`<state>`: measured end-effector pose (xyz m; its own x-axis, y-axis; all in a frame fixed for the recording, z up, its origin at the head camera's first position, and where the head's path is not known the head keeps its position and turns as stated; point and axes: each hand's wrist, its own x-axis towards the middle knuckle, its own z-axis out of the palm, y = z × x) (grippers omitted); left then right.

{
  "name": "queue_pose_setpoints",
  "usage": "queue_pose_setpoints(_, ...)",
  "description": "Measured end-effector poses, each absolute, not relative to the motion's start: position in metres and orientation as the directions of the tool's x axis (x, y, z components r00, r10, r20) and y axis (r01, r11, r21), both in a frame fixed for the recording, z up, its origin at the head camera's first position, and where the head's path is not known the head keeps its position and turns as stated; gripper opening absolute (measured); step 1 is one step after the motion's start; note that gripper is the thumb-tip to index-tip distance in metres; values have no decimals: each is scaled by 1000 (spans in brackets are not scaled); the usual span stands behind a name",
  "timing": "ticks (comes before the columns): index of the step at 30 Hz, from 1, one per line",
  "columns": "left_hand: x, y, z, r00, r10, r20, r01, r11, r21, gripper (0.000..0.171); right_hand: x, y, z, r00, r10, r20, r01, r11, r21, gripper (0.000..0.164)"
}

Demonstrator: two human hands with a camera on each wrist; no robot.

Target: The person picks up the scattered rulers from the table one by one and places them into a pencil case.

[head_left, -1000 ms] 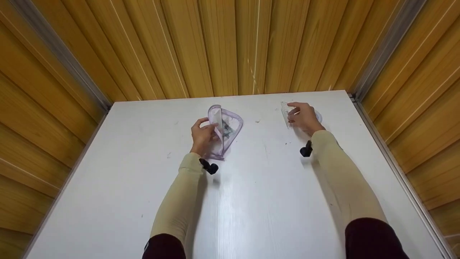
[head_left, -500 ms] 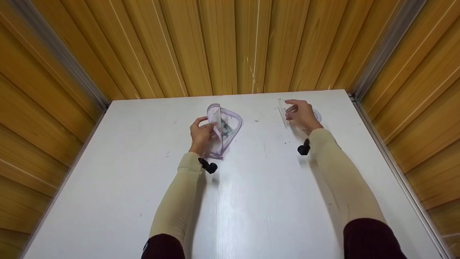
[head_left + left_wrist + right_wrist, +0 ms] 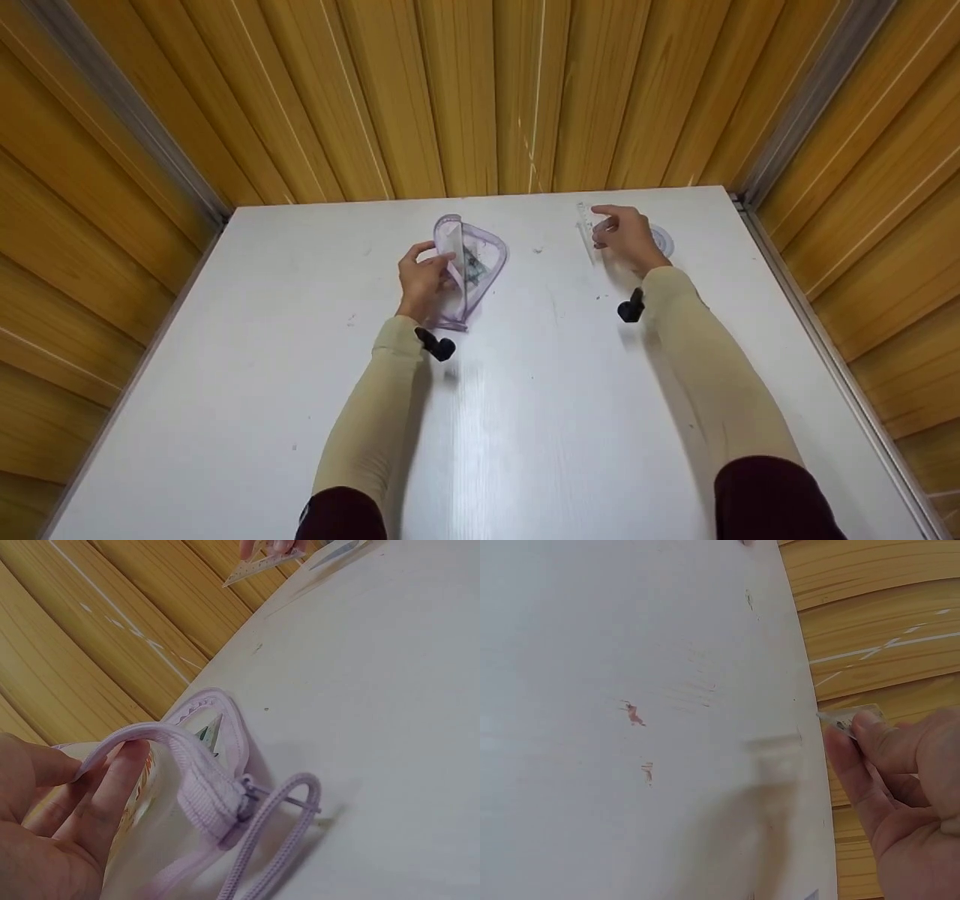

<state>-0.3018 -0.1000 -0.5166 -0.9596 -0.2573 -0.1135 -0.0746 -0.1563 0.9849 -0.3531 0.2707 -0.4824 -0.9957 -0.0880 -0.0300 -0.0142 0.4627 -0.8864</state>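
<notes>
My left hand (image 3: 420, 281) pinches the opening edge of a clear zip pouch (image 3: 453, 304) with lilac trim, thumb on one side and fingers inside. The pouch stands partly open on the table; a greenish set square (image 3: 473, 268) shows within it. In the left wrist view, the lilac zip band (image 3: 214, 787) and its cord loop (image 3: 274, 829) hang beside the fingers. Farther right, my right hand (image 3: 628, 236) pinches a clear set square (image 3: 259, 568) between thumb and fingers, held above the table near its far edge. A clear round-edged protractor (image 3: 662, 240) lies just right of that hand.
The white table (image 3: 495, 420) carries small marks and scuffs. Behind its far edge rises a yellow wood-patterned wall (image 3: 465, 97), with similar walls along both sides and grey metal strips in the corners.
My right hand has shifted slightly left and toward the far edge with the set square, so more of the protractor shows. The left hand and pouch stay in place.
</notes>
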Motion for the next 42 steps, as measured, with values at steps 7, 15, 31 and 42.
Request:
queue_pose_setpoints(7, -301, -100, -515, -958, -269, -101, -63, -146, 987, 45, -356, 266, -481, -994, -100, -37, -18, 497, -868, 60)
queue_pose_setpoints(15, -301, -100, -519, -962, -250, -107, -69, -155, 986, 45, -356, 265, -485, -994, -106, -28, -31, 513, -858, 59)
queue_pose_setpoints(31, -301, -99, -513, -967, -237, -90, -57, -143, 988, 45, -360, 256, -479, -993, -117, -9, -56, 540, -840, 60)
queue_pose_setpoints(42, -299, -100, -514, -966, -237, -105, -69, -155, 986, 45, -361, 238, -481, -992, -125, -21, -51, 547, -836, 61)
